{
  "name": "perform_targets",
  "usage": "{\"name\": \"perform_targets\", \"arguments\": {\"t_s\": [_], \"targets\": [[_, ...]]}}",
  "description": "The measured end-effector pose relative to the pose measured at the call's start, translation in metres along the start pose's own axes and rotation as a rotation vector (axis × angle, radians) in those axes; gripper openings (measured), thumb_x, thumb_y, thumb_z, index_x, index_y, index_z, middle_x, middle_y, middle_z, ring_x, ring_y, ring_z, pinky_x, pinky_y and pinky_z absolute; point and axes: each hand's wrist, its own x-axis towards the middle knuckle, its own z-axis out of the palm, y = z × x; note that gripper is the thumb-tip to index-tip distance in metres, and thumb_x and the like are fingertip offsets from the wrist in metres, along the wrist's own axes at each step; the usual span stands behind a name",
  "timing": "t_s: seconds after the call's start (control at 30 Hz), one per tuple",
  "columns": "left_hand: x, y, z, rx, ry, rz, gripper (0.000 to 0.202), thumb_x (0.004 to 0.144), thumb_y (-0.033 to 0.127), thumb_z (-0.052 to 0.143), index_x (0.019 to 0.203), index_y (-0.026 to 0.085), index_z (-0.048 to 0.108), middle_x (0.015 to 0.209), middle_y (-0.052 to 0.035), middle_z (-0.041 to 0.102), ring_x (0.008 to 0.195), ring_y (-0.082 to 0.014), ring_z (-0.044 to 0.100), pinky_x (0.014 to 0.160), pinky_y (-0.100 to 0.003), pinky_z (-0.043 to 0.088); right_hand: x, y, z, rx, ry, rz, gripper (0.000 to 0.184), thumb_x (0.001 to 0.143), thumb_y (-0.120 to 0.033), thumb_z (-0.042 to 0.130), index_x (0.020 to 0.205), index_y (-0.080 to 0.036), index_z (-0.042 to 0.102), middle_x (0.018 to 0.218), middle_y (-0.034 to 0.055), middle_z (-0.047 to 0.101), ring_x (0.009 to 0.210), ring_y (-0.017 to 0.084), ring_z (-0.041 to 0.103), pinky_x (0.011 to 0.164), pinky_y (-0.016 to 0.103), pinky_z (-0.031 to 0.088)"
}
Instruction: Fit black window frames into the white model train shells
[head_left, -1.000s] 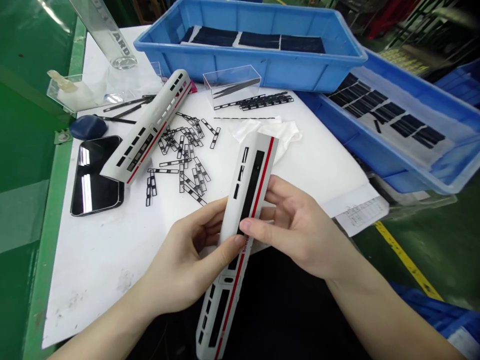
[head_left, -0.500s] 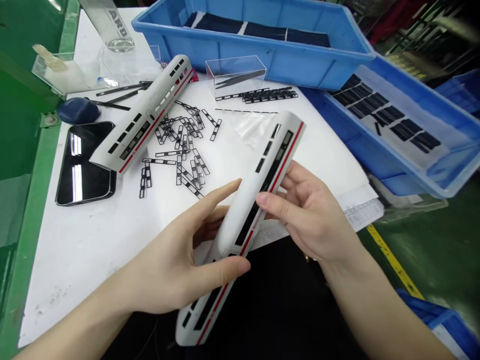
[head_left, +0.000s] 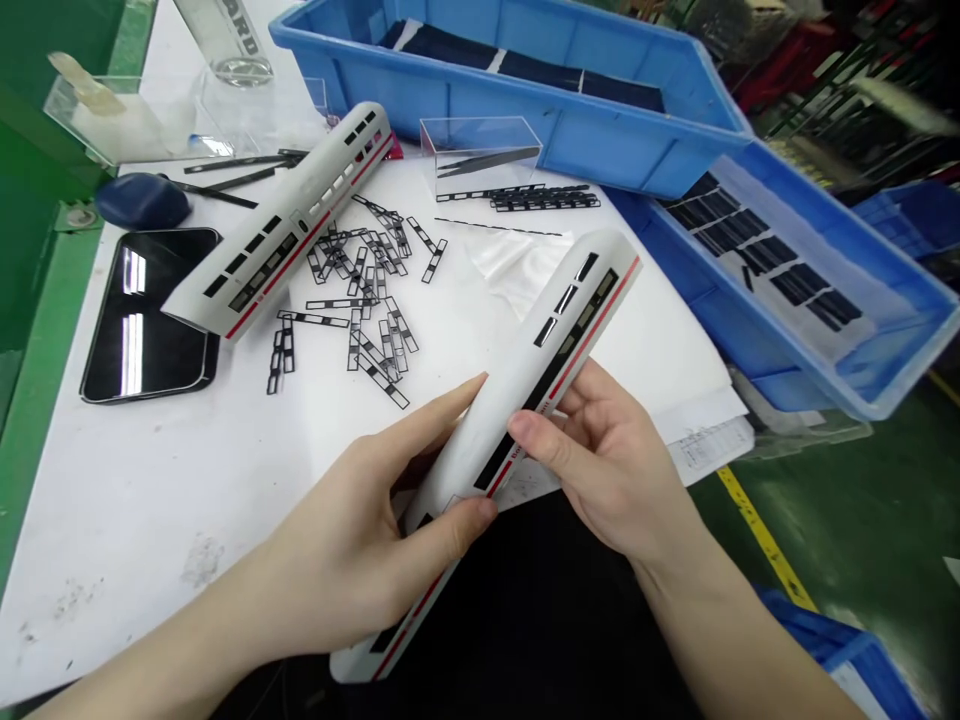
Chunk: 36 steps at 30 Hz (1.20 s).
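A white model train car shell [head_left: 491,420] with a red stripe and black window bands is held tilted over the table's front edge. My left hand [head_left: 390,520] wraps round its lower middle, thumb on the striped side. My right hand [head_left: 600,450] grips it from the right, thumb on the black band and fingers behind, where they are hidden. A second train car shell [head_left: 262,240] lies on the table, its near end over a black phone [head_left: 150,315]. Beside it are scattered several thin black window-frame strips [head_left: 364,290].
A clear box [head_left: 484,155] holding tweezers stands at the back, with stacked black strips [head_left: 544,198] before it. Two blue bins [head_left: 600,155] hold dark pieces at the back and right. At left are a dark blue rounded object [head_left: 142,202], a clear tray [head_left: 112,125] and a bottle [head_left: 232,45].
The held train car's upper end has swung slightly right and turned a little in my hands. Both hands keep their grip. The view has shifted slightly.
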Motion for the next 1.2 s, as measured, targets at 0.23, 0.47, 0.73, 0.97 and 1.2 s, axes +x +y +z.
{"name": "perform_targets", "arguments": {"t_s": [0.23,0.47,0.73,0.97,1.2], "targets": [[0.0,-0.001,0.001,-0.029,-0.047,0.034,0.071,0.098,0.028,0.073,0.163,0.032,0.044,0.15,-0.0044,0.069,0.127,-0.0273,0.072,0.107,-0.032,0.06,-0.014,0.005,0.003,0.049,-0.124,0.156,0.041,0.087,-0.016,0.087,0.121,-0.028,0.067,0.104,-0.0003,0.08,0.1,0.02,0.079,0.088,0.032,0.068],[0.002,0.003,-0.001,-0.062,-0.057,0.029,0.07,0.096,0.026,0.074,0.161,0.029,0.048,0.153,-0.0049,0.066,0.135,-0.0297,0.068,0.113,-0.036,0.058,-0.013,0.002,0.004,0.015,-0.161,0.173,0.034,0.092,-0.02,0.083,0.121,-0.027,0.068,0.106,0.0013,0.081,0.099,0.019,0.08,0.089,0.032,0.069],[0.004,0.002,-0.002,-0.049,-0.065,0.024,0.068,0.095,0.024,0.074,0.159,0.028,0.051,0.154,-0.0019,0.065,0.14,-0.0309,0.064,0.115,-0.036,0.056,-0.01,-0.007,0.009,-0.092,-0.134,0.245,0.028,0.092,-0.02,0.082,0.115,-0.028,0.068,0.102,0.0019,0.082,0.093,0.02,0.081,0.082,0.03,0.07],[0.003,0.002,-0.001,-0.031,-0.07,0.043,0.074,0.094,0.013,0.073,0.162,0.029,0.046,0.152,-0.0012,0.067,0.136,-0.0288,0.067,0.112,-0.033,0.058,-0.015,-0.01,0.019,-0.186,-0.048,0.237,0.033,0.086,-0.016,0.086,0.109,-0.03,0.065,0.094,-0.0012,0.078,0.092,0.019,0.081,0.076,0.024,0.069],[0.007,-0.004,-0.014,-0.268,-0.208,0.014,0.074,0.088,0.013,0.081,0.154,0.032,0.057,0.143,-0.0057,0.074,0.122,-0.0303,0.076,0.099,-0.037,0.067,-0.012,-0.004,0.009,-0.02,-0.132,0.196,0.028,0.094,-0.016,0.079,0.116,-0.027,0.066,0.104,0.0006,0.081,0.096,0.018,0.08,0.085,0.03,0.068]]}}
